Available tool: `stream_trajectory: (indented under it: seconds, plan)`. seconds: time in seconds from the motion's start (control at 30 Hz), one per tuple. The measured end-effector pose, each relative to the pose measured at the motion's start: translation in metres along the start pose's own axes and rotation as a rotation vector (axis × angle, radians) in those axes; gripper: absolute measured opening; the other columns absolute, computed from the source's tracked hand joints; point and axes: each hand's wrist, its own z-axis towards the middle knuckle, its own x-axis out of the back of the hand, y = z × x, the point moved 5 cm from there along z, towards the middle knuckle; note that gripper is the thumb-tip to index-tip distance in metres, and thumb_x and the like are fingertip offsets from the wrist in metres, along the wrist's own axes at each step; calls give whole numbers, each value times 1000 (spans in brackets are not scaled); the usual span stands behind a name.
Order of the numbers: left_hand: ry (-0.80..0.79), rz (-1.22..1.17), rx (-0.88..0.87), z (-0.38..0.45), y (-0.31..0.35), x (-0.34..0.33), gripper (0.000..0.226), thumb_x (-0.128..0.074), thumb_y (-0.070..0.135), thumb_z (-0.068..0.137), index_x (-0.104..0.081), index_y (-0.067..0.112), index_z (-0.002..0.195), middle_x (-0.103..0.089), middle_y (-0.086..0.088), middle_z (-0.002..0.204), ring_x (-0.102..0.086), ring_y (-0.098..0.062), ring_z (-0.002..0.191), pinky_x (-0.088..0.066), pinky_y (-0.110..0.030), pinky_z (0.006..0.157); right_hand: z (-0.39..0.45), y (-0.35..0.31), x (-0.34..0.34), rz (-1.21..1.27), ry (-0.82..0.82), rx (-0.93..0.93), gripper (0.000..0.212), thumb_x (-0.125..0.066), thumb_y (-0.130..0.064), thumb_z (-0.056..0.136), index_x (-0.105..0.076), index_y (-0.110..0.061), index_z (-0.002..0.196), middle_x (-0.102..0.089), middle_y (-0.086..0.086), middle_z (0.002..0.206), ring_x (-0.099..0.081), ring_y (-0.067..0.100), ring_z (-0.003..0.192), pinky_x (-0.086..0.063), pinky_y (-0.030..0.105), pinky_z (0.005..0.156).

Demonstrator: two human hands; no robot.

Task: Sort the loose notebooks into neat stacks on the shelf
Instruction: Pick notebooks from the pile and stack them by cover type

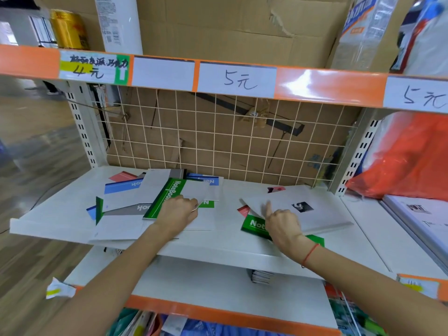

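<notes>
- A white shop shelf (218, 248) crosses the middle of the frame, with a wire grid (218, 141) and cardboard behind it and handwritten price tags on the orange rail (327, 83) above.
- The loose notebooks lie scattered flat at centre left: blue-banded (121, 186), grey-banded (126, 210) and green-banded (167, 197) covers overlapping at odd angles.
- The left hand (177, 212) pinches the edge of a white-covered notebook (196, 190) at centre; fingers curled round it.
- The right hand (282, 223), right of centre, rests on a green notebook (254, 224), one finger raised against the corner of a large white book (303, 209); whether it grips anything I cannot tell.
- Best, I judge, to lift the pinched notebook clear rather than drag it, so the pile beneath stays put.
- Group by band colour, square the edges, and keep stacks back from the front lip.
</notes>
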Motion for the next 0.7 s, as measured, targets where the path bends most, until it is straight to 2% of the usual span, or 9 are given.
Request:
stream_trajectory:
  seconds: [0.07,0.1,0.2,0.27,0.37,0.43,0.53,0.63,0.7]
  plan:
    - [-5,-9,3,-1,1,-1,27,-90,16,47,-64,17,55,-50,2,41,-47,-17,35,-24,-15,36,2,-3,-10,-90,-154,11,45,-43,1,86,-49,3,130,-61,17,113,-67,30,88,-46,28,50]
    - [-8,-12,8,-1,2,-2,27,-90,16,47,-64,17,55,-50,1,41,-47,-18,35,-24,-15,36,2,-5,-13,-76,-197,11,39,-45,1,85,-55,3,123,-60,17,115,-67,31,91,-53,29,58]
    - [-13,-5,19,-1,1,-3,27,-89,16,46,-64,17,55,-50,1,40,-48,-18,35,-20,-16,37,-3,10,4,128,-154,-53,40,-44,0,88,-41,10,127,-56,18,121,-65,30,99,-54,29,75]
    - [-12,-3,15,-1,0,-3,26,-89,16,48,-64,17,55,-50,1,41,-48,-18,36,-20,-16,37,-10,39,32,267,-8,-112,34,-41,0,91,-39,3,125,-62,13,114,-65,27,97,-44,29,67]
    - [-1,-13,11,2,0,-6,26,-89,14,50,-64,15,56,-51,1,41,-47,-17,35,-18,-15,40,-26,91,71,394,199,-215,29,-39,-2,92,-39,-2,122,-66,12,91,-60,30,73,-35,32,57]
    - [12,-19,4,5,2,-7,27,-89,14,49,-62,14,54,-50,0,41,-47,-18,36,-19,-14,40,-36,122,83,578,383,-324,26,-43,-2,90,-43,2,116,-61,19,78,-57,35,66,-39,36,54]
    - [39,-40,-12,7,6,-10,27,-88,13,50,-61,13,54,-51,-1,42,-47,-20,37,-21,-15,41,-56,152,74,1135,570,-536,18,-44,-1,89,-45,2,106,-57,18,85,-57,36,64,-52,41,49]
    - [44,-96,-15,7,10,-13,24,-86,18,57,-63,14,59,-55,-2,48,-51,-22,41,-31,-17,37,-69,129,27,1668,566,-797,14,-48,-7,92,-41,-7,104,-52,3,83,-58,33,77,-55,45,63]
    - [-5,-138,-33,7,12,-16,17,-79,25,70,-68,14,76,-63,-5,64,-58,-25,57,-45,-25,46,-72,91,-8,1808,409,-913,16,-51,-11,92,-43,-7,106,-57,6,87,-55,29,86,-48,40,74]
